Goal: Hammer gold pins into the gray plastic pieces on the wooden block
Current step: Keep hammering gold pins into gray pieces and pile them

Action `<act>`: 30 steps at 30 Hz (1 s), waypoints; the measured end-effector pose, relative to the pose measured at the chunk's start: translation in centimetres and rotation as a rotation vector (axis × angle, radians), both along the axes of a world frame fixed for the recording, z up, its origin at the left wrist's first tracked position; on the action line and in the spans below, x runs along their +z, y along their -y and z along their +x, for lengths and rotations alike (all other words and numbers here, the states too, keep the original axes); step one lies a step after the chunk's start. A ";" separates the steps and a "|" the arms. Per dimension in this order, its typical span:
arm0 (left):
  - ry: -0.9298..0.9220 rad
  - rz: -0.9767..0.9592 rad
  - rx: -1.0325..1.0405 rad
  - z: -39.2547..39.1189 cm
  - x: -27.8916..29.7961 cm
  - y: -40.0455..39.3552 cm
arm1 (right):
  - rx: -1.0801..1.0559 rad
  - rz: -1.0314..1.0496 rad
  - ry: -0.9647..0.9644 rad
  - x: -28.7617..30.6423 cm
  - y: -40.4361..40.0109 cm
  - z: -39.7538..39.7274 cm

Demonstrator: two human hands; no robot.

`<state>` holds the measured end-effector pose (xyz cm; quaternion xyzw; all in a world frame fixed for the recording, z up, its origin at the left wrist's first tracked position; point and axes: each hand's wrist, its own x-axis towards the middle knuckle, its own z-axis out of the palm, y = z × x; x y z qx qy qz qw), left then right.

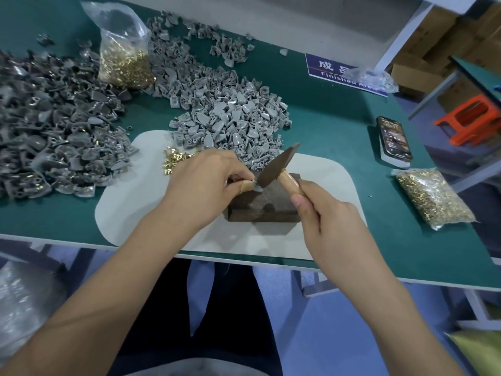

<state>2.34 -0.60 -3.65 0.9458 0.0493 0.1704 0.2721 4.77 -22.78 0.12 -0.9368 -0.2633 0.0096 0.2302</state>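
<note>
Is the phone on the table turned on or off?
On. The phone, lying flat at the right of the green table, has a lit screen showing a picture.

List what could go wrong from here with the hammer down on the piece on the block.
1. The left hand pinches the gray piece right beside the hammer head; a skewed blow might hit a fingertip.
2. The piece sits near the wooden block's far edge, so it could slip off and bend the pin.
3. The right hand grips the handle close to the head, which likely limits force.
</note>
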 end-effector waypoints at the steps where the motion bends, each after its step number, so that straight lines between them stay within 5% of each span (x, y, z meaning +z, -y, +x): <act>1: 0.004 -0.019 -0.011 -0.1 -0.1 0.0 | -0.003 0.008 -0.008 0.0 0.0 -0.1; 10: 0.001 -0.066 -0.023 -0.7 -0.2 0.3 | 0.018 -0.022 -0.044 0.5 0.4 0.2; 20: -0.021 0.028 -0.063 -0.6 -0.2 0.0 | -0.122 0.293 0.116 -1.4 -0.7 -0.9; 30: -0.021 0.075 -0.018 -0.7 -0.5 0.5 | -0.107 0.149 0.157 -2.2 -0.6 -0.5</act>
